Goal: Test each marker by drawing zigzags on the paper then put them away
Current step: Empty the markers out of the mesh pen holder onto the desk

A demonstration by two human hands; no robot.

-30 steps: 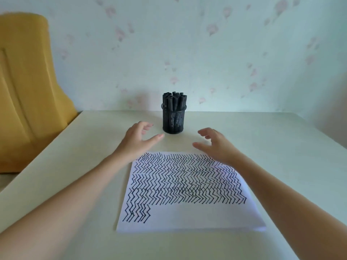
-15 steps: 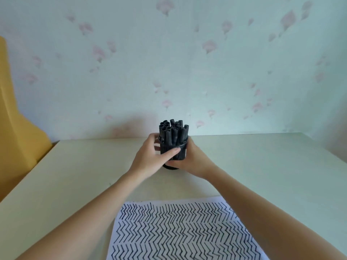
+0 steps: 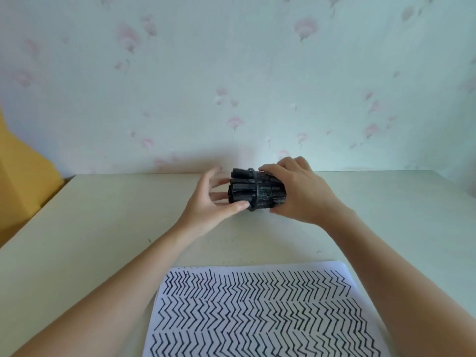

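Note:
A black mesh pen holder (image 3: 270, 193) lies tipped on its side near the back of the table, its mouth facing left. Several black markers (image 3: 240, 186) stick out of the mouth. My right hand (image 3: 300, 191) grips the holder's body from above and behind. My left hand (image 3: 210, 202) is cupped at the mouth, thumb under the rim and fingers spread against the marker ends. A white sheet of paper (image 3: 257, 313) covered in rows of black zigzags lies near the front edge.
The cream table (image 3: 108, 228) runs back to a wall with pink flower wallpaper (image 3: 231, 86). A yellow chair (image 3: 23, 176) stands off the table's left edge.
Both hands went from hovering over the paper to the upright holder, took hold of it, and tipped it sideways to the left. The view tilted up.

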